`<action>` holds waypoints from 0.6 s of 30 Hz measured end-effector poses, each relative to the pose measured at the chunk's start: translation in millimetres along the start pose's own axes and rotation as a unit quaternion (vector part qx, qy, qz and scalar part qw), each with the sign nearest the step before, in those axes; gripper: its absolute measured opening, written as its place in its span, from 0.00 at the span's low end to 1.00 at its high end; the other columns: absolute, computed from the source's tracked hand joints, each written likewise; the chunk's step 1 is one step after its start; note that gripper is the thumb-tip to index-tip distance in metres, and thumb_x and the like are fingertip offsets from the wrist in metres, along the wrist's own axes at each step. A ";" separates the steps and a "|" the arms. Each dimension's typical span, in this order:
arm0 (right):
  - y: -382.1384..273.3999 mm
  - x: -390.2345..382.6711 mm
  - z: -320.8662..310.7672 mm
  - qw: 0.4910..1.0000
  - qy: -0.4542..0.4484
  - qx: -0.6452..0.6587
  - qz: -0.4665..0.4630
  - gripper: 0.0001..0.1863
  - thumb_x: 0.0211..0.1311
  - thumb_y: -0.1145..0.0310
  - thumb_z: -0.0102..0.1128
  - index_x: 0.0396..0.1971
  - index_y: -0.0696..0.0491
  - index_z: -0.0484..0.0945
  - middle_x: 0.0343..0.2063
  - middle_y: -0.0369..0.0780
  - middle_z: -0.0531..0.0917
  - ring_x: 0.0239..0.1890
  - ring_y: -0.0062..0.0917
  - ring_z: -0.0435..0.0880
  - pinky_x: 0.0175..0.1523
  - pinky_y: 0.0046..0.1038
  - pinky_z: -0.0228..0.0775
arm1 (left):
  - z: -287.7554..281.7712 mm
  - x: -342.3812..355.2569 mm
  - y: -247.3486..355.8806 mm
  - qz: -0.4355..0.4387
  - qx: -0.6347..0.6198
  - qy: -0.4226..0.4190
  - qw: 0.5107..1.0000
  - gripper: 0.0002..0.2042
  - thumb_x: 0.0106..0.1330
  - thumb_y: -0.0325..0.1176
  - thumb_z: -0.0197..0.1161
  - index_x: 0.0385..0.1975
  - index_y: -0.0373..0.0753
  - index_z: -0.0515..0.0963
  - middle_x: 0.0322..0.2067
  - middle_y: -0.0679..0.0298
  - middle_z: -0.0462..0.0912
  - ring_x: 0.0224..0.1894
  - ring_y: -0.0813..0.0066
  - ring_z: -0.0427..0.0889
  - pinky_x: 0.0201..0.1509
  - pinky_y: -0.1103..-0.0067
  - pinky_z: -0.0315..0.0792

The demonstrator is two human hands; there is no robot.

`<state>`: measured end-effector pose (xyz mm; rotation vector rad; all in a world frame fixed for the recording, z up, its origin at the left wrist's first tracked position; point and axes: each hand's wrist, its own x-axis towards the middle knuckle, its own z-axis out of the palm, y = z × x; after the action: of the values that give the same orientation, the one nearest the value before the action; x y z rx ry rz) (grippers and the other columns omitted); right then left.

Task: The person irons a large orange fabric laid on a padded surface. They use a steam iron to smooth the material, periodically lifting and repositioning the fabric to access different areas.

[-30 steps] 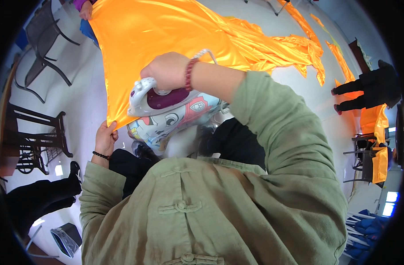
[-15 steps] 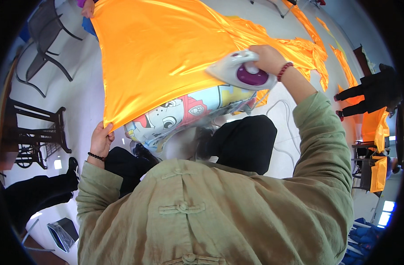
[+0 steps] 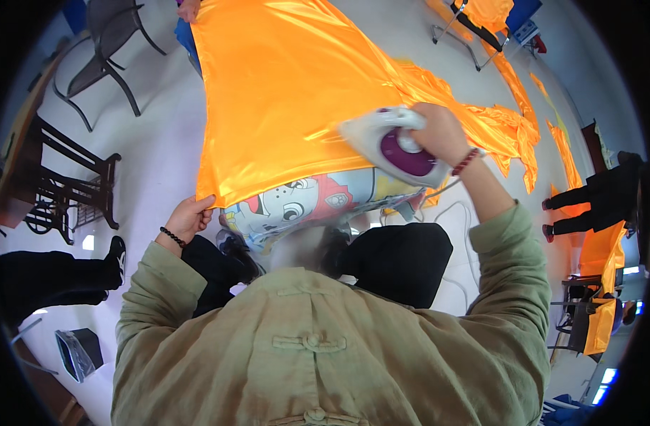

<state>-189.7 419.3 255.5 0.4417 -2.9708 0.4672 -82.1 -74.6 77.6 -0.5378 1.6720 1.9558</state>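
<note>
Far left there's a chair (image 3: 112, 28), then somebody else's hand (image 3: 189, 10) on the far left edge of the orange cloth (image 3: 289, 92). Nearer, the person's left hand (image 3: 191, 216) pinches the cloth's near corner between thumb and finger. The cloth drapes over a cartoon-print pad (image 3: 293, 206), and the iron (image 3: 392, 145) is over its near edge, with the right hand (image 3: 439, 131) closed around the grip. Looks partway done to me: the left stretch is pretty smooth, soft folds aside, but the bunched part off right is all creases. Versus a second ago, the iron's now at the pad's right end instead of up by the left hand; same left pinch.
</note>
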 end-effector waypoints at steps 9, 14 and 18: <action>-182.8 46.8 83.2 0.973 -0.065 0.006 -0.223 0.12 0.57 0.63 0.54 0.33 0.53 0.83 0.32 0.48 0.86 0.37 0.43 0.86 0.45 0.42 0.76 | -14.0 -6.0 -2.5 -0.004 -0.006 -0.004 1.000 0.08 0.67 0.40 0.63 0.34 0.44 0.74 0.20 0.73 0.71 0.20 0.84 0.66 0.23 0.85 0.59; -166.5 63.2 79.8 0.980 -0.087 -0.013 -0.179 0.10 0.53 0.66 0.58 0.34 0.51 0.83 0.36 0.46 0.86 0.41 0.41 0.85 0.46 0.40 0.77 | -17.6 -4.3 -7.0 0.003 -0.015 -0.005 1.000 0.08 0.67 0.39 0.64 0.35 0.43 0.76 0.22 0.73 0.74 0.20 0.84 0.67 0.25 0.85 0.61; -96.8 75.9 62.8 0.992 -0.087 -0.039 -0.084 0.11 0.51 0.66 0.61 0.36 0.49 0.84 0.35 0.46 0.86 0.41 0.41 0.85 0.47 0.41 0.77 | -21.3 -5.9 -7.7 0.015 -0.017 -0.012 1.000 0.07 0.67 0.37 0.64 0.35 0.42 0.77 0.23 0.72 0.76 0.20 0.85 0.67 0.25 0.86 0.61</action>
<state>-236.5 291.1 234.5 0.7543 -3.0666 0.3086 -73.4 -95.4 71.6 -0.5028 1.6440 2.0059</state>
